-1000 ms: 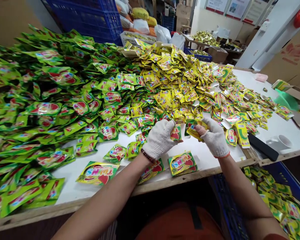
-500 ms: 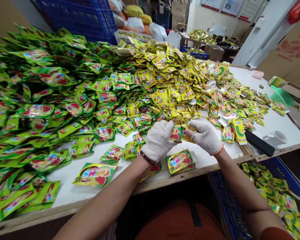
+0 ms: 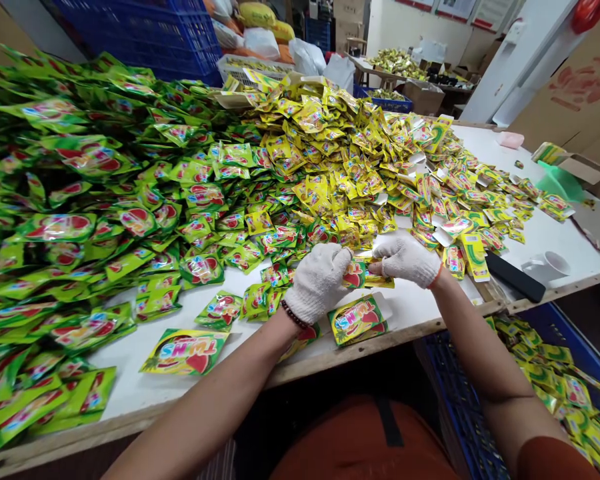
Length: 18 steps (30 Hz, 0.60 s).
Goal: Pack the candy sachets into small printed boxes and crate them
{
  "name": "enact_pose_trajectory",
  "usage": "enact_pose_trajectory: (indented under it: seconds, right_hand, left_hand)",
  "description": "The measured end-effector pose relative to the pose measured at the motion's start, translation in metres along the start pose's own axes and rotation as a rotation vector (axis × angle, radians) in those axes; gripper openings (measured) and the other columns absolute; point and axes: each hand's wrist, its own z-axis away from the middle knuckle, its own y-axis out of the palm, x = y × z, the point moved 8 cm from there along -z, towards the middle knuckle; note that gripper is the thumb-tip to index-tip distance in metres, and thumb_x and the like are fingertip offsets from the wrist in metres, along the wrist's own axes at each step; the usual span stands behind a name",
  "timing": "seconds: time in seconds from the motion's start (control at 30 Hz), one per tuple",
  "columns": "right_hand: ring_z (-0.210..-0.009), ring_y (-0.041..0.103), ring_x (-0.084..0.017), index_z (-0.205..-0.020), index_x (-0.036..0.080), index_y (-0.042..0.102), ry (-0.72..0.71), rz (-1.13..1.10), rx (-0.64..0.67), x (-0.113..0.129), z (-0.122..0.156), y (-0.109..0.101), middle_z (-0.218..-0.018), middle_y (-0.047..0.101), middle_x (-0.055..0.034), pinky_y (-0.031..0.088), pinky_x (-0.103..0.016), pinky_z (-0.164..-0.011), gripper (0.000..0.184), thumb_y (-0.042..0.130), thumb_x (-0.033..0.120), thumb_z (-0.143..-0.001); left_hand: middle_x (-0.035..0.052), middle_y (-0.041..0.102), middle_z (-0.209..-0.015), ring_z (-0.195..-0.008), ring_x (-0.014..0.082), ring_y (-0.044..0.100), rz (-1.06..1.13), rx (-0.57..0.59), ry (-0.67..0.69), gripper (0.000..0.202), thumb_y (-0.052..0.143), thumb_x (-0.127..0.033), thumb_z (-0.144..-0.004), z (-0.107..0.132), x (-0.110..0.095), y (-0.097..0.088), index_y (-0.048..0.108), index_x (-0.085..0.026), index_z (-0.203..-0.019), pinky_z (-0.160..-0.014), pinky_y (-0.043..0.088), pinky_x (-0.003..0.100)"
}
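Note:
Both hands wear white knitted gloves with bare fingertips. My left hand (image 3: 317, 283) is closed round a small printed "TWINS" box (image 3: 354, 275), held just above the table near its front edge. At the right end of that box, the thumb and fingers of my right hand (image 3: 405, 259) are pinched together; what lies between them is mostly hidden. Below the hands lies another printed box (image 3: 357, 319), its white flap open at the right. A flat printed carton (image 3: 185, 351) rests left of my left forearm. Several green sachets (image 3: 220, 310) are close beside my left hand.
Green sachets (image 3: 80, 227) are heaped on the left, yellow sachets (image 3: 320, 133) behind the hands. Small boxes (image 3: 473, 257) spread to the right, near a black phone (image 3: 515, 277) and a white mug (image 3: 547, 265). A blue crate (image 3: 587, 340) with filled boxes stands below right.
My right hand has turned, its fingers now curled more tightly at the box's end. The left hand keeps its hold on the box. The view has shifted slightly.

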Motion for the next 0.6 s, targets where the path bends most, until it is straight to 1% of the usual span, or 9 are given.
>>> enact_pose_trajectory:
  seconds: [0.07,0.17,0.27,0.33,0.37,0.4,0.47,0.53,0.6]
  right_hand:
    - [-0.053,0.034,-0.008,-0.055,0.016,0.061,0.009,0.088,-0.022,0.002,0.0,-0.001,-0.051,0.046,0.0045,0.022,-0.026,-0.051,0.023,0.064,0.025,-0.076]
    - [-0.052,0.033,-0.008,-0.055,0.016,0.061,0.015,0.157,-0.055,0.003,0.0,-0.003,-0.049,0.044,0.0048,0.021,-0.026,-0.051,0.024,0.065,0.026,-0.076]
    - [-0.054,0.036,-0.008,-0.055,0.016,0.056,0.011,0.06,-0.085,-0.005,0.0,-0.003,-0.052,0.044,0.0045,0.023,-0.025,-0.051,0.033,0.065,0.037,-0.079]
    - [-0.055,0.038,-0.008,-0.057,0.016,0.055,0.027,-0.047,-0.058,-0.017,-0.001,0.003,-0.054,0.045,0.0044,0.027,-0.023,-0.051,0.038,0.061,0.045,-0.082]
    - [-0.055,0.039,-0.009,-0.059,0.016,0.056,0.043,-0.077,-0.027,-0.022,-0.002,0.008,-0.055,0.045,0.0044,0.028,-0.023,-0.052,0.038,0.059,0.046,-0.083]
    - [-0.055,0.04,-0.009,-0.061,0.016,0.058,0.063,-0.075,0.004,-0.026,-0.002,0.014,-0.055,0.046,0.0044,0.029,-0.023,-0.052,0.036,0.058,0.045,-0.084]
    - [-0.054,0.041,-0.009,-0.062,0.017,0.06,0.095,0.031,0.02,-0.029,-0.002,0.02,-0.053,0.047,0.0042,0.028,-0.023,-0.051,0.029,0.062,0.039,-0.081]
    - [-0.053,0.041,-0.009,-0.059,0.017,0.06,0.122,0.156,-0.037,-0.027,-0.002,0.019,-0.05,0.047,0.0038,0.025,-0.024,-0.049,0.024,0.066,0.033,-0.076]
    - [-0.051,0.041,-0.009,-0.059,0.017,0.061,0.133,0.119,-0.1,-0.024,0.0,0.016,-0.05,0.048,0.0034,0.025,-0.024,-0.047,0.023,0.067,0.032,-0.076]
  left_hand:
    - [0.0136,0.066,-0.109,-0.1,0.0306,0.059,-0.015,0.002,0.026,0.036,0.068,-0.034,-0.078,0.0,-0.002,0.001,0.064,-0.019,-0.11,-0.085,0.052,0.041]
    - [0.0139,0.066,-0.107,-0.1,0.0309,0.059,-0.028,0.005,0.002,0.037,0.069,-0.037,-0.078,0.001,-0.001,0.0,0.064,-0.018,-0.109,-0.084,0.052,0.041]
    - [0.0137,0.065,-0.103,-0.096,0.0298,0.059,-0.005,-0.006,-0.045,0.038,0.067,-0.044,-0.08,0.0,0.002,-0.001,0.063,-0.017,-0.107,-0.084,0.052,0.04]
    - [0.0138,0.065,-0.103,-0.097,0.0298,0.059,-0.001,-0.01,-0.04,0.038,0.067,-0.045,-0.08,0.0,0.001,-0.001,0.063,-0.016,-0.106,-0.084,0.052,0.04]
    - [0.014,0.065,-0.103,-0.097,0.03,0.059,-0.007,-0.007,-0.025,0.038,0.066,-0.044,-0.081,0.0,0.0,0.0,0.064,-0.016,-0.106,-0.085,0.052,0.04]
    - [0.0141,0.065,-0.104,-0.098,0.0302,0.059,-0.016,0.004,-0.004,0.037,0.066,-0.042,-0.08,-0.001,-0.002,0.001,0.064,-0.016,-0.107,-0.085,0.052,0.04]
    - [0.0136,0.065,-0.106,-0.099,0.0302,0.059,-0.037,0.044,0.036,0.034,0.066,-0.037,-0.079,-0.001,-0.005,0.005,0.064,-0.018,-0.107,-0.084,0.051,0.041]
    - [0.0129,0.065,-0.107,-0.098,0.03,0.059,-0.05,0.084,0.058,0.032,0.067,-0.033,-0.078,0.0,-0.007,0.008,0.064,-0.019,-0.107,-0.083,0.051,0.041]
    - [0.0133,0.065,-0.107,-0.099,0.0302,0.059,-0.048,0.091,0.044,0.032,0.066,-0.034,-0.079,0.0,-0.006,0.007,0.064,-0.019,-0.108,-0.083,0.052,0.041]
